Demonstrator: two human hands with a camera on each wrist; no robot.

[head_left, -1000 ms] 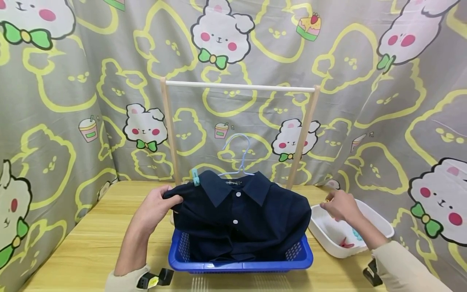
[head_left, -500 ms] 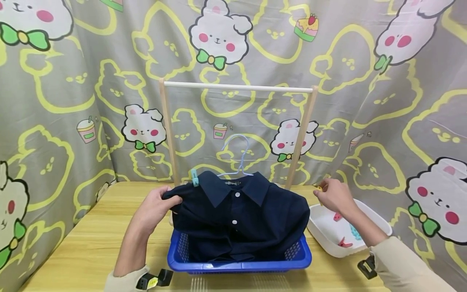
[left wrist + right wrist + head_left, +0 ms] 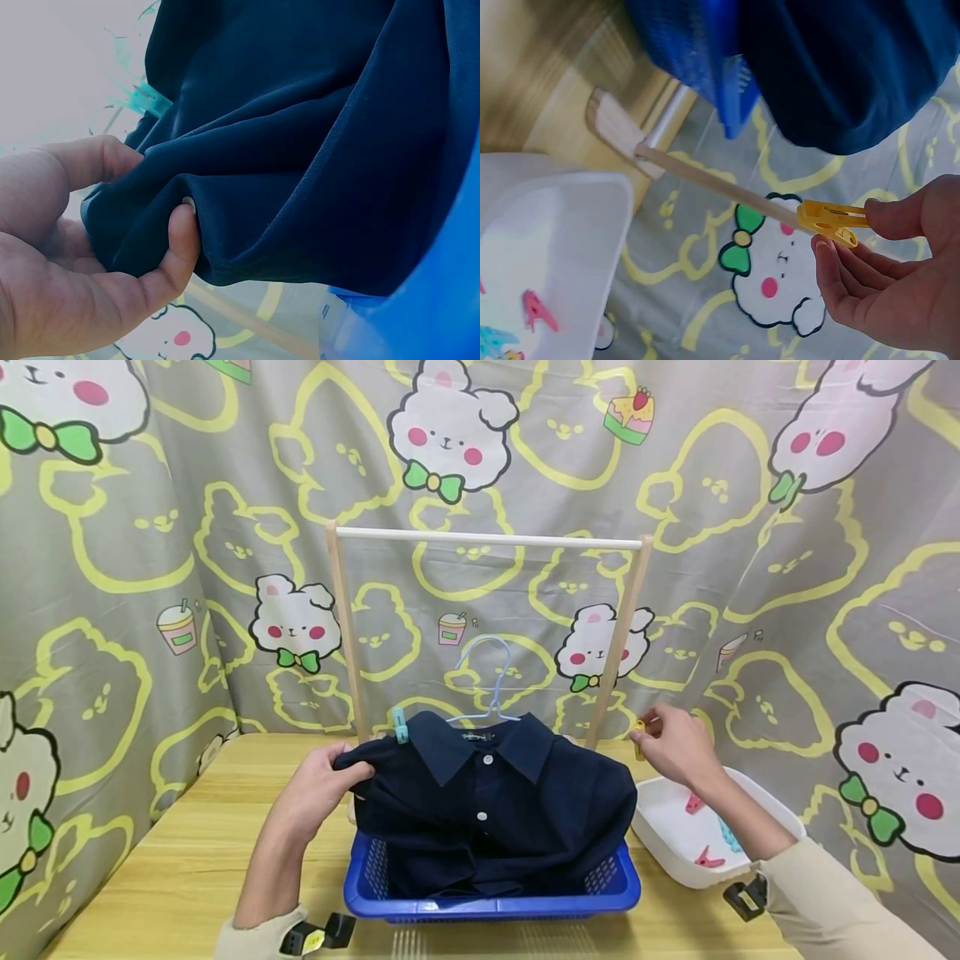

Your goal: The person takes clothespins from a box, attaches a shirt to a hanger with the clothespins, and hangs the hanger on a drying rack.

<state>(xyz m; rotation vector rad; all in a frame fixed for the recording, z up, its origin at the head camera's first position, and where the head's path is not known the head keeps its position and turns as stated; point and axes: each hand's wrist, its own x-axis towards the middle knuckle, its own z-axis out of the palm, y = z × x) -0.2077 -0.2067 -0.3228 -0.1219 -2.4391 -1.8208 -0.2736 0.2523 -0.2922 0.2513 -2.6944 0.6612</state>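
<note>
A dark navy collared shirt (image 3: 480, 810) with white buttons lies over a blue basket (image 3: 495, 907), its lower part inside. The hook of a light blue hanger (image 3: 497, 681) rises from the collar. On the shirt's left shoulder in the head view sits a turquoise clothespin (image 3: 400, 727). My left hand (image 3: 318, 785) grips the shirt's sleeve edge, with thumb and fingers curled round the cloth (image 3: 180, 202). Between thumb and fingertips, my right hand (image 3: 681, 745) pinches a yellow clothespin (image 3: 832, 221), held in the air to the right of the shirt.
A white bin (image 3: 652, 843) on the right holds red clothespins (image 3: 707, 858) and turquoise ones (image 3: 729, 835). Behind the basket stands a wooden rack with a white rail (image 3: 487, 537). All stand on a wooden table (image 3: 195, 843) before a patterned curtain (image 3: 480, 443).
My right hand has lifted up and left out of the white bin, bringing the yellow clothespin with it. The left hand keeps its hold on the sleeve.
</note>
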